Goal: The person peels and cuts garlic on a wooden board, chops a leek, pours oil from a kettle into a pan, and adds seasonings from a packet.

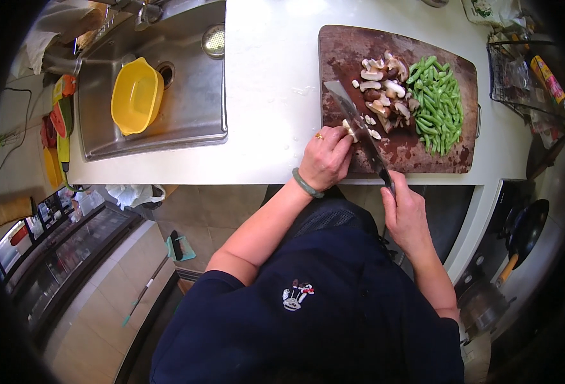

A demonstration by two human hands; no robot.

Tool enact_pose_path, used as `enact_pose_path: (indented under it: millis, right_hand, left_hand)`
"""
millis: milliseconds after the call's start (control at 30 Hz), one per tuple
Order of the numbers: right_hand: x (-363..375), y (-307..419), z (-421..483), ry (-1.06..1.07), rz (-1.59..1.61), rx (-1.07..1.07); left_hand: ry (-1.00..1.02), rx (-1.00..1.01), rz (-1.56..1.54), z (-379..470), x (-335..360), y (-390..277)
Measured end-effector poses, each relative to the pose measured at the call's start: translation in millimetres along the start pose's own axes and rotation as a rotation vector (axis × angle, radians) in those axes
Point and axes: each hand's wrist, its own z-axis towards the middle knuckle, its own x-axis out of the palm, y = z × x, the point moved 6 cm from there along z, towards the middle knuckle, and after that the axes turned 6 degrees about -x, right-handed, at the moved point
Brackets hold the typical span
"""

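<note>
My right hand point(405, 211) grips the handle of a kitchen knife point(361, 132), its blade slanting up and left across the wooden cutting board point(342, 48). My left hand point(328, 156), with curled fingers, pins what looks like a garlic clove point(348, 128) against the board, just left of the blade. The fingers partly hide the clove. Small white cut pieces point(374, 134) lie on the blade's right side. Farther up the board sits a heap of sliced brown mushrooms point(393, 91). Beside it, to the right, spreads a pile of cut green beans point(437, 108).
A stainless steel sink point(191, 96) at the left holds a yellow plastic basin point(138, 96). To the right are a black wire rack point(496, 72) with packets and a bottle, a wok point(527, 228) on the stove and a pot point(484, 307). Water drops spot the white counter point(268, 86).
</note>
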Motion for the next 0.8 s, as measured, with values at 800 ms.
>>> enact_pose_path:
  millis: [800]
  right_hand:
    - [-12,-18,3,0.020,-0.188,0.073]
  left_hand:
    - [0.084,-0.061,0.057,5,5,4]
